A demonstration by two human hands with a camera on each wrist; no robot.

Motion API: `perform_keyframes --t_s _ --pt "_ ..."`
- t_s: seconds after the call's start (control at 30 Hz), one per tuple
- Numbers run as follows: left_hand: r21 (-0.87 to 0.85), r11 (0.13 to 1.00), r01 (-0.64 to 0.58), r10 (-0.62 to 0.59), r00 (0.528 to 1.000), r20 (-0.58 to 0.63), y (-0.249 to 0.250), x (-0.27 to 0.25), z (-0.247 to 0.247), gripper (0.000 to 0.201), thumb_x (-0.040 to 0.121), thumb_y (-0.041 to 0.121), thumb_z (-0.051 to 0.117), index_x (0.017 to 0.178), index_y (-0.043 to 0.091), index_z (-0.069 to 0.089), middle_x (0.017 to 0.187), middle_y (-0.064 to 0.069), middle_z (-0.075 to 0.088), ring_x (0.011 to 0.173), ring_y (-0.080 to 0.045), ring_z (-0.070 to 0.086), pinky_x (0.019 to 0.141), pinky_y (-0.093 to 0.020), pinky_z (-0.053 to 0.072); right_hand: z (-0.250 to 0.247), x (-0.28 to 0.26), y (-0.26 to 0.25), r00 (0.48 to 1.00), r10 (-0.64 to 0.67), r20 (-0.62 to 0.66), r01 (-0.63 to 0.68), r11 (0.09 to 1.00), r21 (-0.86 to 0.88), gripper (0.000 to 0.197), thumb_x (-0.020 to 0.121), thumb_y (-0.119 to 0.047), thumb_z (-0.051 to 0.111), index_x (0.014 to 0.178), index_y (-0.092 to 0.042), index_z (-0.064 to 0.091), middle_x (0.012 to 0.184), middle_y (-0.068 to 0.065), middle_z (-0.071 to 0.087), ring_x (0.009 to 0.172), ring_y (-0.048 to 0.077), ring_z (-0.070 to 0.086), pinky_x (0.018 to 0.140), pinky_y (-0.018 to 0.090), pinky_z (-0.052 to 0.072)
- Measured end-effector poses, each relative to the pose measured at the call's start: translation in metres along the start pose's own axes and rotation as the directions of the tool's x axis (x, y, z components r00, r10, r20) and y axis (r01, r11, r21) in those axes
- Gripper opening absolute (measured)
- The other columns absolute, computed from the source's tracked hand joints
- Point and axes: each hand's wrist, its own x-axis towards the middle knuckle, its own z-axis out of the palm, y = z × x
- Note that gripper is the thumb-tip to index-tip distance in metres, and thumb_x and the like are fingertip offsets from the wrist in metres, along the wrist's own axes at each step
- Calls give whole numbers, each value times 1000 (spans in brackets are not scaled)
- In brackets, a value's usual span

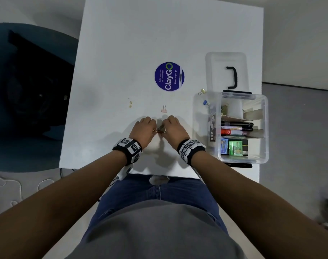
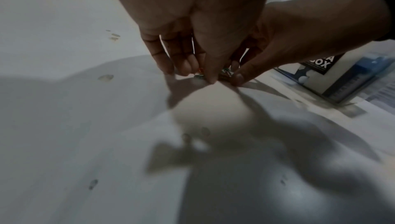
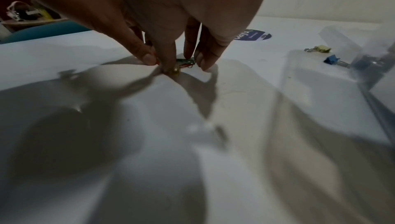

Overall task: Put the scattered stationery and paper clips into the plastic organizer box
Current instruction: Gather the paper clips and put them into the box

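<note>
A small bunch of coloured paper clips (image 1: 160,129) lies on the white table (image 1: 122,53) near its front edge. My left hand (image 1: 153,128) and right hand (image 1: 166,128) meet over it, fingertips down, each pinching at the clips. The right wrist view shows the paper clips (image 3: 186,62) between the thumb and fingers of my right hand (image 3: 186,67). My left hand (image 2: 197,75) hides most of them in its own view. A pink binder clip (image 1: 164,108) lies just beyond the hands. The clear organizer box (image 1: 263,131) stands open at the right, holding markers and small packs.
A gold binder clip (image 1: 202,91) and a blue binder clip (image 1: 206,102) lie by the box's left side, the blue one seemingly in a shallow clear tray (image 1: 198,118). The lid (image 1: 215,71) with a black handle lies behind. A round blue sticker (image 1: 169,76) marks the table's middle.
</note>
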Motion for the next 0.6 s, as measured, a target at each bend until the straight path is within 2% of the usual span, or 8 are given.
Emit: perform_keyframes --t_s 0.13,0.27,0.4,0.5,0.6 --pt "4 1000 12 -12 999 45 4 1 -3 20 86 15 55 105 9 57 107 -12 58 102 -31 54 82 -37 40 -7 4 -13 996 -18 86 27 995 -97 26 88 -1 47 113 -3 52 118 16 48 111 30 45 83 42 48" --pt "-6 1000 24 -24 996 90 3 5 -8 22 86 17 57 105 7 58 107 -12 60 101 -32 56 79 -36 40 -11 6 -18 991 8 134 18 982 -189 36 86 5 45 121 -1 48 123 18 46 109 34 48 78 42 47" --pt "90 995 -37 28 995 95 0 4 -10 20 89 16 51 103 5 59 104 -14 60 96 -33 57 74 -37 40 -14 4 -13 991 25 134 12 964 -265 41 84 9 44 123 -1 46 122 19 46 104 35 53 72 38 42" --pt "130 990 -60 50 996 77 1 2 -10 19 92 13 46 102 4 59 102 -15 60 95 -33 58 72 -37 40 -16 4 -5 994 70 88 -50 975 -214 41 82 11 44 121 -1 46 118 19 49 99 35 56 69 38 41" --pt "101 994 -48 40 996 79 1 1 -10 19 94 13 46 103 2 59 103 -16 59 96 -35 57 71 -41 43 -21 3 4 988 153 27 -152 988 -36 35 82 12 42 114 1 50 113 20 52 91 37 58 66 35 38"
